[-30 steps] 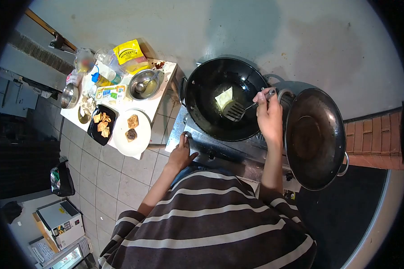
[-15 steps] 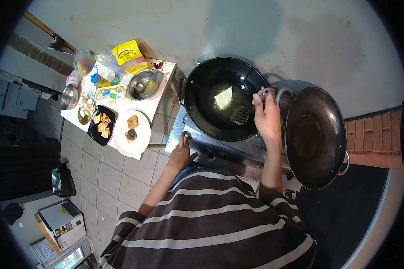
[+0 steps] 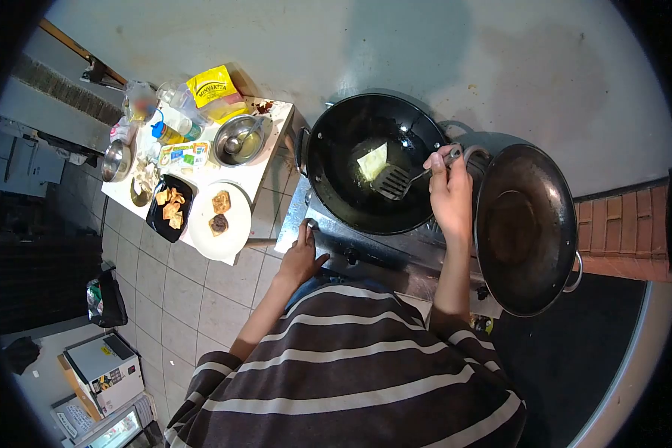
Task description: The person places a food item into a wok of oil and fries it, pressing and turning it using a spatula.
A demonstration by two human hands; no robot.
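Across the middle of the frame, a stove point(image 3: 384, 261) carries a black wok point(image 3: 337, 160). The left hand point(image 3: 300, 260), thumb and forefinger spread, touches the stove's front; the right hand point(image 3: 451, 200) grips a slotted spatula point(image 3: 393, 182), its blade by the wok's pale food piece point(image 3: 373, 162): likely light, soft, slippery; I'd lift from underneath.

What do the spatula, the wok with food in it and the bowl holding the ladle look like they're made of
Spatula: probably metal, with a dull gray sheen on its slotted blade.
Wok: likely metal, dark-coated or seasoned, judging by glossy highlights.
Bowl: apparently stainless steel, given its shiny silvery wall.
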